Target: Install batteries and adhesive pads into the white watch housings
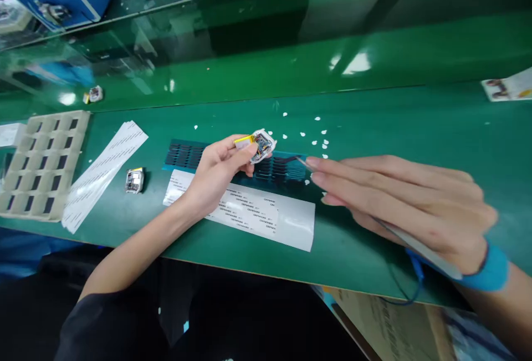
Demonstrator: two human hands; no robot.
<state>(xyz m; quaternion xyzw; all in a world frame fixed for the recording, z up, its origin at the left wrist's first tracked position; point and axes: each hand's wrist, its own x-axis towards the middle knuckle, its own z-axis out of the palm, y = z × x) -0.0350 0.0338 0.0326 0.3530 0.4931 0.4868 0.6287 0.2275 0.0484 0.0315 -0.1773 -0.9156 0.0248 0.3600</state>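
Observation:
My left hand (216, 175) is closed around a small white device housing (264, 146) with its circuit board and wires exposed. A yellow-edged flat piece (244, 142), which looks like a battery, sticks out beside it. Pinched in my right hand (411, 200) is a pair of tweezers (424, 252), the tips over the right end of a blue sheet (297, 172) of black strips. A dark strip appears to be at the tips. Beneath my left hand, part of that sheet is hidden, as is part of a white printed sheet (296, 222).
Small white bits (315, 143) are scattered behind the blue sheet. Another opened device (134, 180) lies to the left, near white printed strips (106, 175) and a compartmented beige tray (44, 164). A blue wrist strap (490, 267) with a cord circles my right wrist.

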